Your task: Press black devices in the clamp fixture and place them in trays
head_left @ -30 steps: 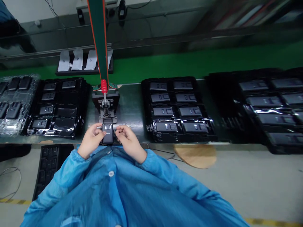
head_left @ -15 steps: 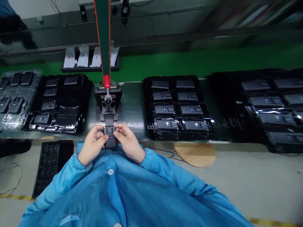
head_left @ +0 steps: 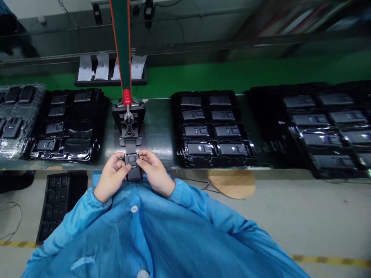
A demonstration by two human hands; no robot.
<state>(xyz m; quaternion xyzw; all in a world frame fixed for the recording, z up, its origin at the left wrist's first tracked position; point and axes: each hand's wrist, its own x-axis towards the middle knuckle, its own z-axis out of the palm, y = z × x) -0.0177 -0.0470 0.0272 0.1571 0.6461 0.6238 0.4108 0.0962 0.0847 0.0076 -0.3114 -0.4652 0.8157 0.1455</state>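
Between my two hands is a small black plastic device (head_left: 134, 174) with white lettering on its face. My left hand (head_left: 112, 173) grips its left side, thumb on the front and fingers curled at the edge. On the right side my right hand (head_left: 155, 172) pinches it in the same way. The far end of the device meets a dark flat strip (head_left: 130, 146) at the front of a bench clamp fixture (head_left: 129, 125); whether it is seated there I cannot tell. The fixture's red handle (head_left: 126, 97) stands upright behind.
Black trays with similar devices lie to the right (head_left: 217, 156) and left (head_left: 78, 146). A clear tray (head_left: 27, 141) is at far left. White pouches (head_left: 85, 68) sit in a black holder behind the fixture. A round wooden stool (head_left: 232, 183) is below the bench edge.
The whole view has shifted slightly, so the bench things appear a little further left and up. Both hands keep the same hold on the device at the fixture's front.
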